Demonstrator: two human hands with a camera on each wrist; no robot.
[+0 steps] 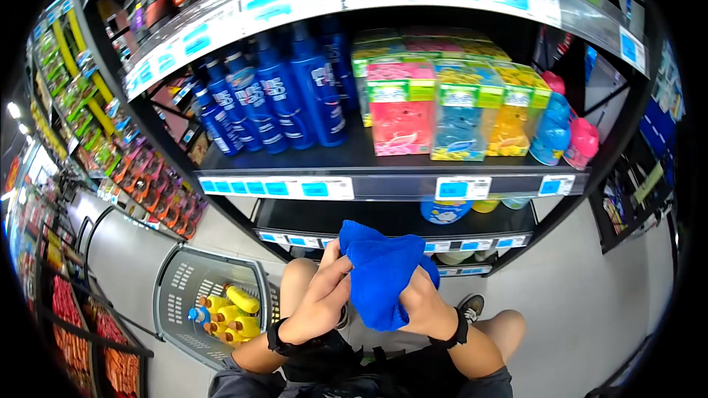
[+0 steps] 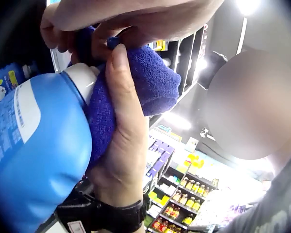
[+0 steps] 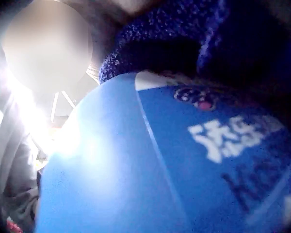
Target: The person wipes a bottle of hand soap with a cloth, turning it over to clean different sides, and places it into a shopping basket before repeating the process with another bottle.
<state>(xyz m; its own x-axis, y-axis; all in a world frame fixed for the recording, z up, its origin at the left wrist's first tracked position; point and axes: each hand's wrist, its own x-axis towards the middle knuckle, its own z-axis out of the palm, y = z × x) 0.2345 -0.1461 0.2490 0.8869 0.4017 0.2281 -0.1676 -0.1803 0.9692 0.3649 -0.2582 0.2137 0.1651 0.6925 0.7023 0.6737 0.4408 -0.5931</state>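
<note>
A bright blue terry cloth (image 1: pixel 380 273) is bunched between my two hands in front of the shelves. My left hand (image 1: pixel 324 296) grips its left side; in the left wrist view, the thumb lies along the cloth. My right hand (image 1: pixel 429 308) holds the right side, its curled fingers bunching cloth close to the left thumb. Right at the cloth is a large blue plastic bottle (image 2: pixel 53 145), its white neck against the folds. White lettering marks the bottle (image 3: pixel 106 160) in the right wrist view. In the head view the cloth hides this bottle.
Dark blue spray bottles (image 1: pixel 273 99) and boxed pink, blue and yellow products (image 1: pixel 461 107) stand on the shelf (image 1: pixel 398 180) ahead. Another blue container (image 1: pixel 446 210) sits on the lower shelf. A grey basket (image 1: pixel 177 302) with several yellow bottles (image 1: pixel 240 298) is at my left.
</note>
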